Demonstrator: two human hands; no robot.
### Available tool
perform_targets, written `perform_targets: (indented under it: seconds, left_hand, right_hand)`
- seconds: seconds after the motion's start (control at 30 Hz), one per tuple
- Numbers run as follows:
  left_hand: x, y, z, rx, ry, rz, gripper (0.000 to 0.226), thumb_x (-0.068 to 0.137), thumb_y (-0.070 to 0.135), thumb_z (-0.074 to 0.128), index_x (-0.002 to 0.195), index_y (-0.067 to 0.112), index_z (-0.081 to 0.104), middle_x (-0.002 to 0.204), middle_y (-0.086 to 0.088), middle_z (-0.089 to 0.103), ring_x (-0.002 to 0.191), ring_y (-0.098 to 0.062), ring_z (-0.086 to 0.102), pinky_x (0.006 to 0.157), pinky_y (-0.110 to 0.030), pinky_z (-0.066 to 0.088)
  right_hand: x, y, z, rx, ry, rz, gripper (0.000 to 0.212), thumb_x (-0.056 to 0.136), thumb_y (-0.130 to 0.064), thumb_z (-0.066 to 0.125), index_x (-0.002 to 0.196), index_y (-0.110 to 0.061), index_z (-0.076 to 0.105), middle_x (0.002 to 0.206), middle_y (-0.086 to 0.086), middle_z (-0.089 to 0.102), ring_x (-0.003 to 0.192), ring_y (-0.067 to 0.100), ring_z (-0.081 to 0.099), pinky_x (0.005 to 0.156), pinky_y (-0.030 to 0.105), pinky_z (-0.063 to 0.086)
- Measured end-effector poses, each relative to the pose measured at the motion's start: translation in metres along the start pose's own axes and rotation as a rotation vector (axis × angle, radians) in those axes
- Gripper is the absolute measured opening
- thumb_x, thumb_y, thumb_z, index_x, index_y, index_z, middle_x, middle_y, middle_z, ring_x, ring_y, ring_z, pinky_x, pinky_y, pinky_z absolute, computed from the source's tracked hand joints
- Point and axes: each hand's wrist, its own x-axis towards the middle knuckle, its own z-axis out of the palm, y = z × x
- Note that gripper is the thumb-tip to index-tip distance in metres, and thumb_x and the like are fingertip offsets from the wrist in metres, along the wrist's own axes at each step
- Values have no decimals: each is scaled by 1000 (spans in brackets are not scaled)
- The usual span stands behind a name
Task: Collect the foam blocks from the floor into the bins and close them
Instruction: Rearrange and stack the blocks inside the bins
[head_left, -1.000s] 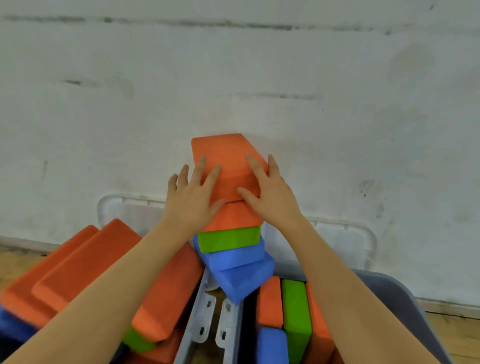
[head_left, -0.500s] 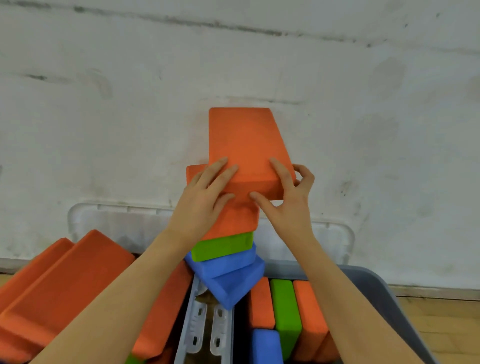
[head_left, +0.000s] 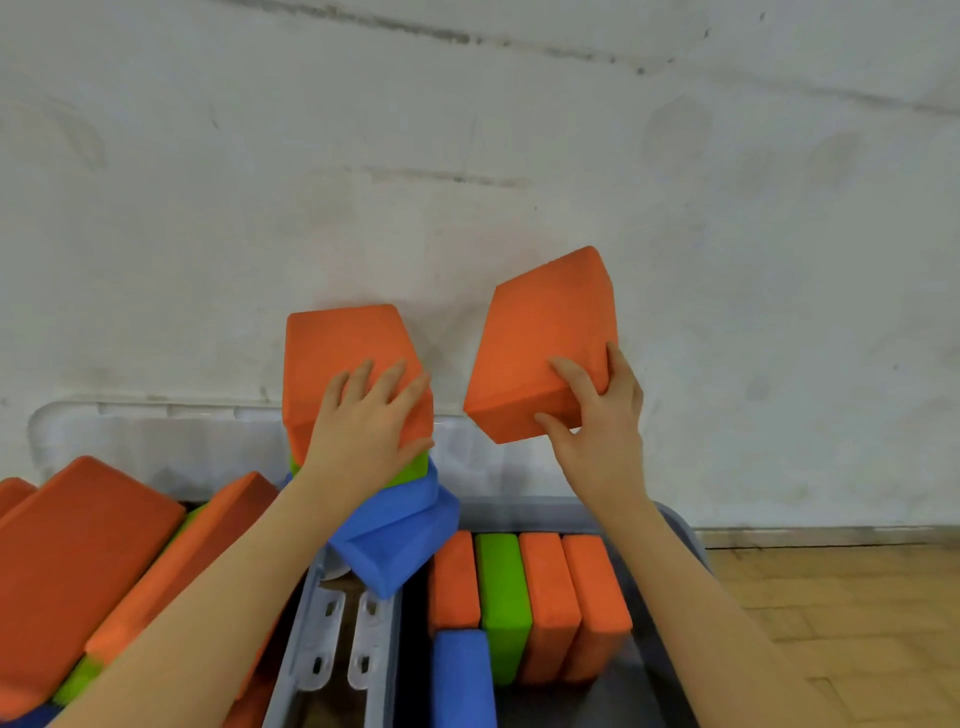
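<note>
A scuffed white wall (head_left: 467, 130) backs two grey bins on a wood floor (head_left: 841, 597). The right bin (head_left: 680, 525) holds a row of blocks on edge; the left bin (head_left: 304, 623) is heaped. The right hand (head_left: 597, 415) has its grip clamped on an orange block (head_left: 540, 338) above the right bin. The left hand (head_left: 363, 415) lies spread on the stack's top block (head_left: 337, 343). Much is binned; the stack and the lid (head_left: 156, 436) against the wall remain.

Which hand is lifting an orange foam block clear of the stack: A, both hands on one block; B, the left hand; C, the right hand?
C: the right hand grips an orange foam block in the air, beside the stack.
</note>
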Motion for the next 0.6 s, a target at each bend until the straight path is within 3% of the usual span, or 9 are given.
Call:
perform_targets:
  seconds: [0.17,0.4,0.5,0.6]
  left_hand:
    - [-9,-3,13,65,-41,-17,74,57,36,87,123,15,62,118,-19,63,102,-45,60,86,-54,47]
    - [-6,-16,21,46,19,-34,68,56,28,89,119,16,65,114,-13,67,97,-41,63,83,-49,46]
    - [-12,-16,23,36,158,-23,58,69,31,80,122,19,61,117,-10,66,100,-39,62,86,-46,36]
    - [-10,-8,11,0,287,-1,49,82,41,56,128,25,49,121,-7,64,103,-37,61,86,-45,31]
  right_hand:
    - [-13,1,15,-118,-83,-58,64,74,-14,77,129,-34,52,151,21,24,133,44,28,77,49,52]
    - [-28,-6,30,-55,-126,-55,79,77,-16,73,140,-43,34,154,7,21,137,31,20,74,44,55]
    - [-28,-11,28,54,-123,20,83,79,-13,70,147,-30,25,151,0,26,139,21,19,82,38,49]
    - [-33,-9,27,99,-107,99,75,81,-15,70,145,-17,30,148,-1,32,138,18,23,92,38,44]
